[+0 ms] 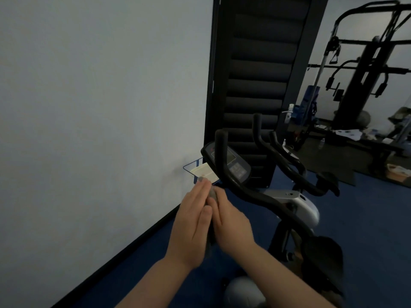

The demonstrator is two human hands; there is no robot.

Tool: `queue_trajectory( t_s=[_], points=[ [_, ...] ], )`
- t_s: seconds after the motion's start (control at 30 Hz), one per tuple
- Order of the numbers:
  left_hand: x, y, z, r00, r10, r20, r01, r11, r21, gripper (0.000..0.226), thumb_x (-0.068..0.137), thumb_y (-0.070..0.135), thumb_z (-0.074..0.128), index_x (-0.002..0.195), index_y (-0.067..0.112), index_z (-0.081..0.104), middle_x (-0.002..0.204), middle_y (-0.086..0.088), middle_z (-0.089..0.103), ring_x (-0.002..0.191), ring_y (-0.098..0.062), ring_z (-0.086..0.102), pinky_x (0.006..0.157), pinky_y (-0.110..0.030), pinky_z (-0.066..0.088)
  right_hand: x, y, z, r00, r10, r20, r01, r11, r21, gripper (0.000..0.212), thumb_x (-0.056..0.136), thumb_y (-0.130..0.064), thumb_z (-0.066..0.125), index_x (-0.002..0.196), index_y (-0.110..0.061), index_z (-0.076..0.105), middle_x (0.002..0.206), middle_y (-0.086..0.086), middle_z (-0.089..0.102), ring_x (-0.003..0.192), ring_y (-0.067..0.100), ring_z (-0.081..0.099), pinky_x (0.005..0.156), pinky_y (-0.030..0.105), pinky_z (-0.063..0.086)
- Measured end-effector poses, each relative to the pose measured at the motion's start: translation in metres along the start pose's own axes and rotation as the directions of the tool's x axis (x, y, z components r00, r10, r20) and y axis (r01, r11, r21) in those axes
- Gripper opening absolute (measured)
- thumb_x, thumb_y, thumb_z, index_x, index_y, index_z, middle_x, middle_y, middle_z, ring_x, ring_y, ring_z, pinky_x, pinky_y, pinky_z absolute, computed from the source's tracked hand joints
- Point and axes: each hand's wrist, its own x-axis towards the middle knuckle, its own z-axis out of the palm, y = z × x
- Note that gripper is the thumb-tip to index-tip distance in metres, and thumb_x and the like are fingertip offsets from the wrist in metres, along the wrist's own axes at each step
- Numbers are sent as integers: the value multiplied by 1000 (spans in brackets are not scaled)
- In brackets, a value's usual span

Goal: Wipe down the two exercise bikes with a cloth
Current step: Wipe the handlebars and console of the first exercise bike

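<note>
A grey cloth (213, 194) is pressed between my two palms, only its edge showing between them and below my left hand. My left hand (193, 221) lies flat with straight fingers against the cloth. My right hand (231, 223) faces it from the right, fingers also fairly straight. Just right of my hands stands the near exercise bike, with black curved handlebars (251, 192), a console (231, 163) and a dark saddle (322, 252). The second bike (289, 165) stands behind it, with a white-grey body (298, 201).
A white wall (100, 107) runs along the left down to a black skirting. A dark slatted door (255, 74) stands behind the bikes. A sign (200, 170) hangs low on the wall. A multi-gym frame (367, 63) and clutter fill the back right. The floor (367, 218) is blue.
</note>
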Motion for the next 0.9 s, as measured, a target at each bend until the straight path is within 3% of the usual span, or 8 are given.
queue_trajectory(
  t_s=[0.13, 0.23, 0.33, 0.43, 0.53, 0.63, 0.73, 0.9],
  points=[
    [4, -2, 2, 993, 118, 27, -121, 957, 265, 52, 104, 42, 16, 144, 21, 43, 155, 10, 33, 147, -6, 18, 122, -37, 10, -51, 23, -8, 999, 34, 4, -29, 903, -429, 37, 102, -43, 27, 137, -33, 28, 114, -12, 51, 89, 7, 58, 67, 23, 46],
    [9, -1, 7, 984, 176, 23, -172, 916, 361, 54, 104, 38, 19, 132, 14, 59, 150, 3, 42, 146, -12, 23, 121, -41, 12, -53, 38, -24, 969, 74, 234, 59, 856, -514, 36, 102, -30, 37, 136, -21, 33, 130, -3, 41, 101, 17, 54, 74, 31, 46],
    [11, 3, 22, 981, 194, 29, -190, 905, 381, 50, 102, 34, 25, 121, 14, 66, 148, -1, 45, 147, -20, 23, 120, -45, 13, -39, 30, -23, 970, 124, 208, -9, 875, -484, 31, 103, -25, 34, 132, -16, 39, 128, 1, 48, 101, 22, 56, 78, 35, 47],
    [7, 6, 38, 982, 190, 19, -182, 902, 392, 49, 102, 33, 25, 114, 16, 69, 147, 0, 47, 147, -21, 23, 119, -49, 10, -51, 29, -24, 987, 28, 160, 22, 953, -302, 31, 104, -32, 31, 132, -18, 36, 120, 2, 52, 94, 22, 57, 76, 40, 52],
    [-1, 7, 54, 989, 134, 65, -149, 892, 427, 46, 101, 35, 27, 103, 25, 72, 133, 9, 59, 142, -11, 32, 120, -43, -8, -61, 45, -55, 900, -74, 430, 195, 950, -245, 40, 104, -42, 30, 138, -22, 28, 121, 4, 51, 93, 23, 56, 76, 44, 51],
    [-3, 9, 62, 996, 80, 34, -86, 847, 525, 44, 98, 35, 32, 82, 27, 72, 93, 16, 68, 113, -10, 55, 119, -46, -4, -45, 70, -92, 757, 78, 649, 93, 970, -224, 30, 102, -47, 33, 114, -22, 44, 104, 0, 57, 89, 18, 56, 83, 41, 47],
    [-2, 10, 66, 998, 63, -27, -35, 806, 591, 43, 96, 34, 36, 66, 24, 65, 69, 16, 58, 85, -11, 55, 120, -47, 1, -30, 83, -102, 750, 110, 653, 138, 939, -316, 29, 104, -41, 31, 103, -21, 52, 101, -1, 56, 93, 17, 54, 88, 40, 44],
    [0, 10, 75, 990, 73, -119, 18, 776, 630, 42, 95, 32, 42, 59, 20, 60, 64, 12, 54, 78, -13, 55, 118, -53, 10, -30, 87, -80, 733, 15, 680, 206, 948, -243, 40, 106, -37, 22, 109, -17, 57, 89, -4, 58, 84, 16, 51, 87, 34, 40]
  ],
)
